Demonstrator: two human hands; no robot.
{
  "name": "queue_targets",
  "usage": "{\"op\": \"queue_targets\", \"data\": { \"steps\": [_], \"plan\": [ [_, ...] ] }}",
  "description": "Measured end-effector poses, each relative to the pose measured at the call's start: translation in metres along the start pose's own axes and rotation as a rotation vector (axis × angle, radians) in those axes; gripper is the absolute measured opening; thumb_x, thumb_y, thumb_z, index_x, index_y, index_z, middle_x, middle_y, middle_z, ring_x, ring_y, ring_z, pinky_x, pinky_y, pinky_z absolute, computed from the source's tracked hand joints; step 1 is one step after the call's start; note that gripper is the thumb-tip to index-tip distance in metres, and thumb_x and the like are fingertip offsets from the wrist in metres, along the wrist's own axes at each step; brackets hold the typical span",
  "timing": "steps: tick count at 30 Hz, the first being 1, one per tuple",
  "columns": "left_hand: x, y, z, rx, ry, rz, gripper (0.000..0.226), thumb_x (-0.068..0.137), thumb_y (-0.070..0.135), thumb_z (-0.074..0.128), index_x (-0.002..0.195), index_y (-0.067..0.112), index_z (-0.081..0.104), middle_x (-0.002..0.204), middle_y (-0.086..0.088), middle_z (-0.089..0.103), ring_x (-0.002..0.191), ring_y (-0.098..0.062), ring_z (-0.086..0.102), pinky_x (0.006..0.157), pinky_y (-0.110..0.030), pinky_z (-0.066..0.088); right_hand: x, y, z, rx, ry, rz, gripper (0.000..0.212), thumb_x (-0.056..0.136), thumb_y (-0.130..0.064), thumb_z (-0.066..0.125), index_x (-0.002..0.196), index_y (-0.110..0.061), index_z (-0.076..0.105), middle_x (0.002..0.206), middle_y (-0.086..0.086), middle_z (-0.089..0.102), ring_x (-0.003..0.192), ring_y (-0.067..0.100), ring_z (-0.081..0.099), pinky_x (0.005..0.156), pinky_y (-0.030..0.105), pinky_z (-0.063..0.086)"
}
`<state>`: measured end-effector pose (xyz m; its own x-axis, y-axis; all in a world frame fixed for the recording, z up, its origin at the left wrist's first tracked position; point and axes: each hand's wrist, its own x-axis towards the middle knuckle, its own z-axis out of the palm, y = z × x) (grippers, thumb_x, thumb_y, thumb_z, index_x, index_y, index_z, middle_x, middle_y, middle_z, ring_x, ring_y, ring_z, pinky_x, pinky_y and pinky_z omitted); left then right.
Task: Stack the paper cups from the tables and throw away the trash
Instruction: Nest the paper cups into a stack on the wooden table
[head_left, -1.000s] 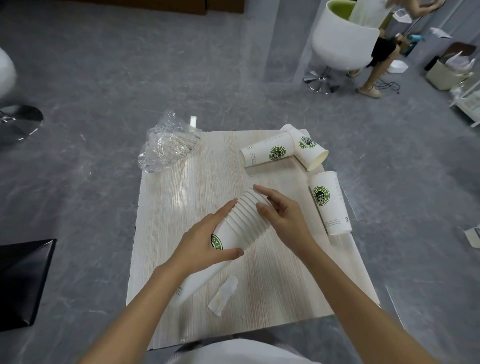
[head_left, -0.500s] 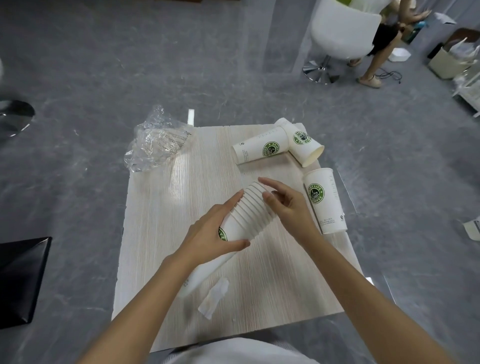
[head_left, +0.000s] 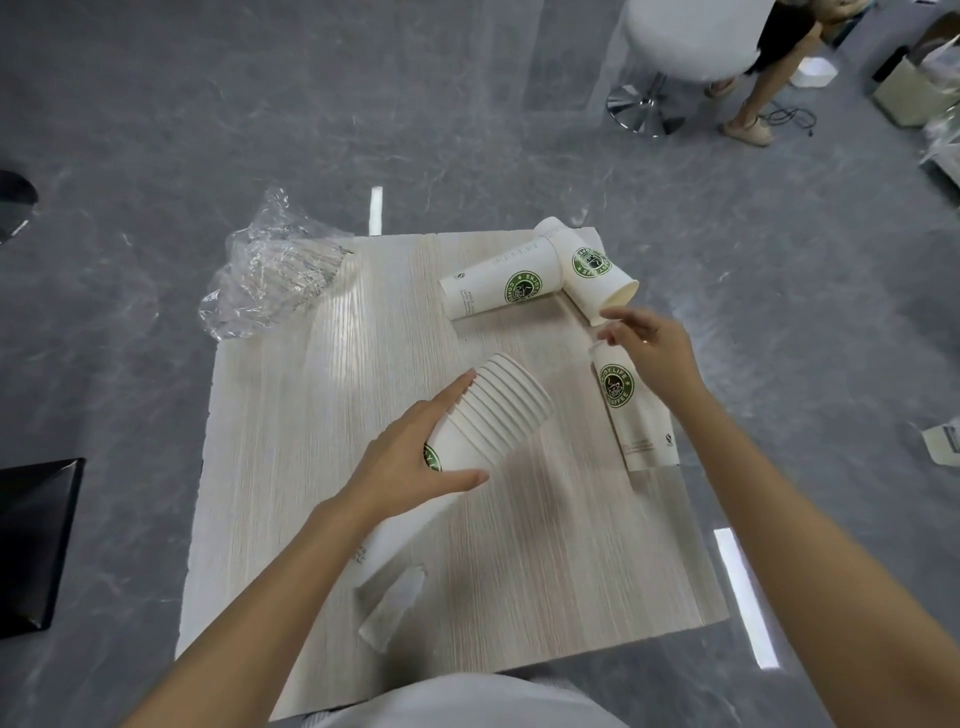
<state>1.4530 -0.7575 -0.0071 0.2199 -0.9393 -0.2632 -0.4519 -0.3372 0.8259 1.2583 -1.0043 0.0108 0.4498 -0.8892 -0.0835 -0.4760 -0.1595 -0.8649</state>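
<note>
My left hand (head_left: 415, 457) grips a stack of white paper cups (head_left: 498, 415) with green logos, lying tilted above the middle of the light wooden table (head_left: 311, 467), open ends pointing away to the right. My right hand (head_left: 649, 348) hovers with relaxed fingers over the top of a single cup (head_left: 634, 410) lying on its side at the right edge. Two more cups (head_left: 498, 288) (head_left: 592, 270) lie on their sides at the far right corner. A crumpled white tissue (head_left: 392, 608) lies near the front, under my left forearm.
A crumpled clear plastic wrapper (head_left: 270, 275) hangs over the far left corner of the table. On the grey floor stand a white swivel chair (head_left: 675, 47) with a person's legs beside it, a black object (head_left: 31, 545) at left and bags (head_left: 914, 93) at far right.
My right hand has left the mouth of the cup stack and moved right and away, over the single cup at the right edge. My left hand still holds the stack.
</note>
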Motion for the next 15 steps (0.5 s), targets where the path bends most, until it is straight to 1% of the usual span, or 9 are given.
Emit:
{"op": "queue_targets", "data": {
  "steps": [2, 3, 5, 6, 8, 9, 11, 13, 15],
  "plan": [
    [0.007, 0.001, 0.002, -0.003, -0.003, 0.001, 0.102, 0.061, 0.067, 0.069, 0.144, 0.066, 0.009, 0.142, 0.017, 0.044, 0.122, -0.006, 0.048, 0.099, -0.032, 0.045, 0.009, 0.005, -0.005, -0.072, 0.002, -0.010, 0.019, 0.093, -0.007, 0.055, 0.107, -0.010, 0.067, 0.086, 0.001, 0.069, 0.071, -0.012, 0.060, 0.076, 0.008, 0.045],
    [0.010, 0.001, 0.003, -0.003, -0.006, 0.001, 0.102, 0.062, 0.067, 0.070, 0.144, 0.066, 0.009, 0.143, 0.017, 0.044, 0.123, -0.007, 0.047, 0.100, -0.032, 0.044, 0.013, 0.008, -0.007, -0.119, 0.000, -0.022, 0.020, 0.093, -0.007, 0.055, 0.108, -0.012, 0.068, 0.088, 0.001, 0.069, 0.073, -0.012, 0.060, 0.074, 0.004, 0.042],
    [0.015, 0.001, 0.004, -0.005, -0.012, 0.001, 0.102, 0.062, 0.066, 0.070, 0.143, 0.066, 0.009, 0.144, 0.017, 0.043, 0.126, -0.007, 0.046, 0.102, -0.034, 0.043, 0.022, 0.012, -0.012, -0.227, -0.008, -0.046, 0.021, 0.093, -0.009, 0.056, 0.108, -0.013, 0.068, 0.095, -0.002, 0.067, 0.081, -0.005, 0.059, 0.071, 0.002, 0.039],
    [0.018, 0.001, 0.005, -0.005, -0.013, -0.004, 0.101, 0.062, 0.067, 0.070, 0.143, 0.066, 0.010, 0.144, 0.017, 0.043, 0.126, -0.008, 0.046, 0.103, -0.035, 0.043, 0.027, 0.015, -0.015, -0.286, -0.027, -0.055, 0.021, 0.093, -0.010, 0.056, 0.109, -0.013, 0.069, 0.099, -0.004, 0.066, 0.087, 0.001, 0.058, 0.071, 0.005, 0.037],
    [0.021, 0.001, 0.005, 0.000, -0.015, -0.012, 0.101, 0.062, 0.067, 0.070, 0.143, 0.067, 0.010, 0.144, 0.015, 0.044, 0.125, -0.009, 0.047, 0.103, -0.038, 0.044, 0.037, 0.020, -0.019, -0.421, -0.112, -0.070, 0.022, 0.092, -0.014, 0.058, 0.111, -0.014, 0.068, 0.105, -0.004, 0.064, 0.098, 0.008, 0.056, 0.079, 0.015, 0.036],
    [0.023, 0.000, 0.006, 0.002, -0.020, -0.016, 0.101, 0.062, 0.066, 0.070, 0.143, 0.067, 0.009, 0.143, 0.015, 0.044, 0.125, -0.009, 0.047, 0.103, -0.038, 0.044, 0.042, 0.024, -0.020, -0.481, -0.162, -0.073, 0.022, 0.091, -0.016, 0.059, 0.112, -0.014, 0.068, 0.108, -0.002, 0.065, 0.103, 0.012, 0.057, 0.083, 0.021, 0.038],
    [0.025, 0.000, 0.007, 0.007, -0.028, -0.023, 0.101, 0.062, 0.067, 0.070, 0.143, 0.067, 0.009, 0.143, 0.017, 0.044, 0.124, -0.008, 0.046, 0.103, -0.038, 0.044, 0.050, 0.028, -0.020, -0.577, -0.249, -0.052, 0.024, 0.091, -0.020, 0.060, 0.113, -0.016, 0.068, 0.109, 0.003, 0.068, 0.104, 0.020, 0.060, 0.086, 0.031, 0.042],
    [0.027, -0.001, 0.007, 0.009, -0.034, -0.027, 0.102, 0.062, 0.067, 0.070, 0.143, 0.066, 0.009, 0.142, 0.019, 0.043, 0.123, -0.006, 0.046, 0.103, -0.037, 0.044, 0.053, 0.029, -0.019, -0.655, -0.307, -0.009, 0.025, 0.091, -0.023, 0.060, 0.115, -0.019, 0.067, 0.109, 0.003, 0.069, 0.103, 0.020, 0.062, 0.086, 0.031, 0.043],
    [0.027, -0.002, 0.008, 0.008, -0.037, -0.028, 0.102, 0.062, 0.067, 0.070, 0.143, 0.066, 0.009, 0.142, 0.021, 0.041, 0.124, -0.005, 0.045, 0.103, -0.036, 0.043, 0.053, 0.028, -0.017, -0.704, -0.338, 0.011, 0.024, 0.091, -0.025, 0.060, 0.114, -0.023, 0.068, 0.109, 0.001, 0.070, 0.106, 0.017, 0.062, 0.090, 0.031, 0.045]
  ]
}}
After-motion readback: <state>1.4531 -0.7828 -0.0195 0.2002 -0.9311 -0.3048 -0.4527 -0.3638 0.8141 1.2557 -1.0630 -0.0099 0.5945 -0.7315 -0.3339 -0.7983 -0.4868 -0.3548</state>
